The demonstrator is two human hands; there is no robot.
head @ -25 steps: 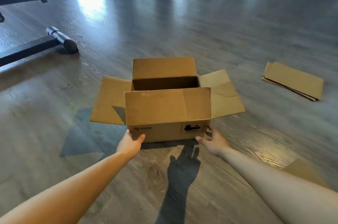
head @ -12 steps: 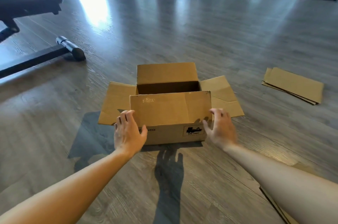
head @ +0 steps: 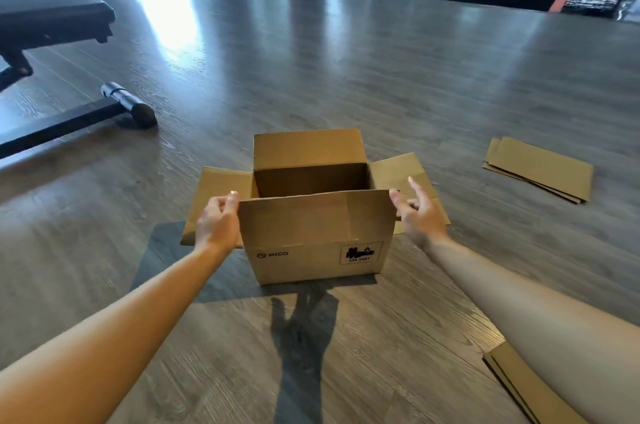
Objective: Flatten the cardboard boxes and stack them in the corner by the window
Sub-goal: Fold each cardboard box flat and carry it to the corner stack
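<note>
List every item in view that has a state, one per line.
PICO box: upright on the floor, top open, four flaps spread.
Near flap: standing up, gripped at both top corners.
Left hand: pinching the flap's left corner.
Right hand: thumb on the right corner, fingers loose.
Flattened cardboard: lying flat, stacked.

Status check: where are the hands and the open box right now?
Left hand pinching near flap's left corner; right hand open at its right corner. Box upright, unflattened. Flattened cardboard lies right. Nothing blocking.
</note>
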